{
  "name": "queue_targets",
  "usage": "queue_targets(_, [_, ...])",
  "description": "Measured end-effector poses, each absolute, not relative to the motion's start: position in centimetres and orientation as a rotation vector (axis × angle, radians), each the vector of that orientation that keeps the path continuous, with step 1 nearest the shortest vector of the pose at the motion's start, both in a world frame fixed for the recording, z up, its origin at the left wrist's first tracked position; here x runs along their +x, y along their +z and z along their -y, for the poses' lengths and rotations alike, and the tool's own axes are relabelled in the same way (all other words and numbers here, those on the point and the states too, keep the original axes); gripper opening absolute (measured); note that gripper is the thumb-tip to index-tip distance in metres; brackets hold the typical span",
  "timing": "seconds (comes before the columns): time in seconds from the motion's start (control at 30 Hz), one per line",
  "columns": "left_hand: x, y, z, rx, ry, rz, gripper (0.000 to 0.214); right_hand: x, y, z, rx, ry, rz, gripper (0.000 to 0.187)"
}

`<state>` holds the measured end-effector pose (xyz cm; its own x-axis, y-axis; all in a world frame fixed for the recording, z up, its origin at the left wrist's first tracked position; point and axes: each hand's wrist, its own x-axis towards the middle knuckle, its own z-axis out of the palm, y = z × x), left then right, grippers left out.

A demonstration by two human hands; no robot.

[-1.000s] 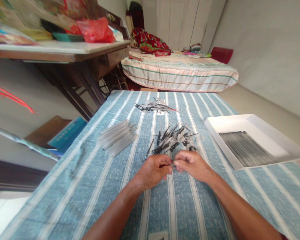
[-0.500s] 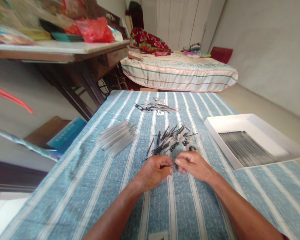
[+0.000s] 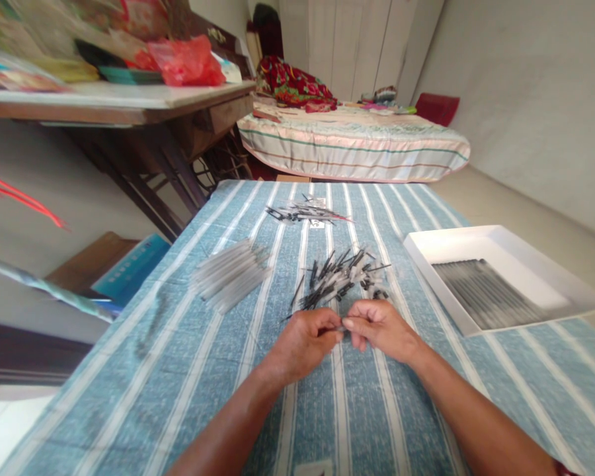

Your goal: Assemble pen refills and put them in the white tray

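My left hand (image 3: 312,338) and my right hand (image 3: 374,325) meet fingertip to fingertip over the striped cloth. Each is closed in a pinch. Something small and dark shows between the fingertips, mostly hidden, and I cannot make out its kind. Just beyond my hands lies a loose pile of short black and clear pen parts (image 3: 340,277). Left of that pile, a row of clear tubes (image 3: 233,272) lies side by side. Further back is a smaller heap of thin dark and clear pieces (image 3: 305,211), one with a red tip.
A white open box (image 3: 540,264) on the right holds a row of dark slender sticks (image 3: 486,294). The blue striped cloth (image 3: 178,396) covers the table. On the left stands a wooden desk (image 3: 153,109) with a red plastic bag (image 3: 191,61). A bed (image 3: 357,142) is behind.
My hands stay in nearly the same place, with fingertips still together. My right fingers have shifted slightly against the left ones. The piles and the box have not moved.
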<state>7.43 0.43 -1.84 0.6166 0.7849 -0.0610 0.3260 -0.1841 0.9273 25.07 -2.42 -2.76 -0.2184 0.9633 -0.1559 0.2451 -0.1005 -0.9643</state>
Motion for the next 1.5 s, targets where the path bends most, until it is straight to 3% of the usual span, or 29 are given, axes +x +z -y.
queue_targets(0.3, [7.3, -0.4, -0.5, 2.112, 0.4, -0.978, 0.018, 25.6, -2.8, 2.2, -1.287, 1.322, 1.438, 0.031])
queue_targets(0.63, [6.6, 0.3, -1.3, 1.838, 0.702, -1.148, 0.019, 30.8, -2.2, 0.8, -1.56, 0.903, 1.263, 0.025])
queue_targets(1.0, [7.0, 0.7, -1.7, 1.256, 0.921, -1.144, 0.022, 28.1, -2.5, 1.2, -1.907, 0.346, 2.213, 0.018])
queue_targets(1.2, [6.7, 0.7, -2.1, 1.089, 1.069, -1.091, 0.024, 26.9, -2.0, 0.8, -2.029, 0.194, 2.378, 0.017])
queue_targets(1.33, [6.3, 0.4, -2.3, 0.991, 1.172, -1.025, 0.025, 26.9, -2.1, 1.1, -1.788, 0.278, 2.211, 0.018])
queue_targets(1.5, [6.1, 0.4, -2.5, 0.913, 1.22, -0.984, 0.021, 26.1, -2.2, 2.1, -1.342, 0.963, 1.839, 0.02])
